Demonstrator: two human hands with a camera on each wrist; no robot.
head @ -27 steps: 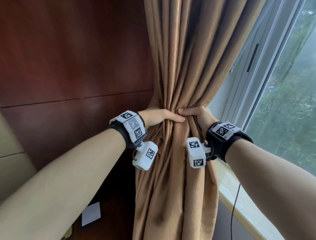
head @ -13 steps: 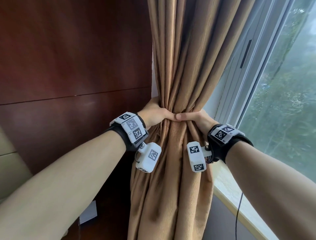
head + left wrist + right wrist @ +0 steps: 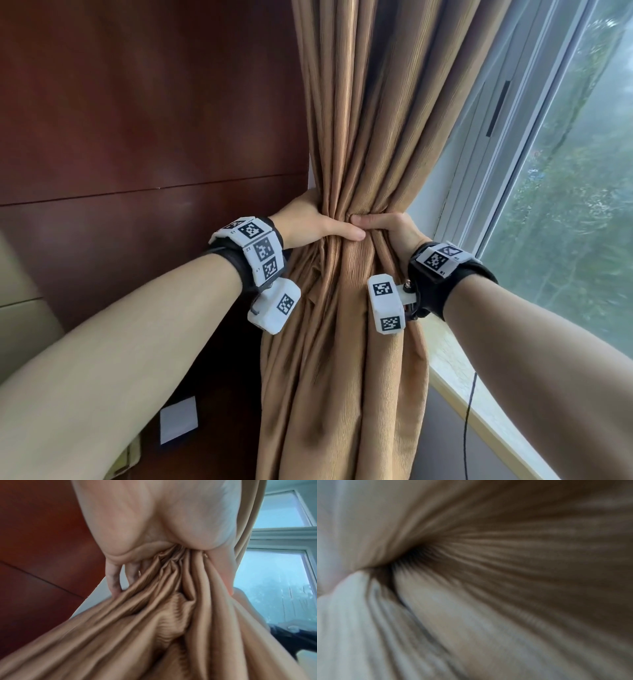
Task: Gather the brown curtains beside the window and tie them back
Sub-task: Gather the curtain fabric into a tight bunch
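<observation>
Both hands, left hand (image 3: 310,222) and right hand (image 3: 390,228), encircle the bunched curtains (image 3: 356,144).

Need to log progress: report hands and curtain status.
Left hand and right hand both grip the gathered brown curtain at its waist. No tie visible. Nothing in the way.

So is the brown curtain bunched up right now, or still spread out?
Bunched. Both the left hand and right hand grip the curtain at one narrow waist; no tie shows.
</observation>
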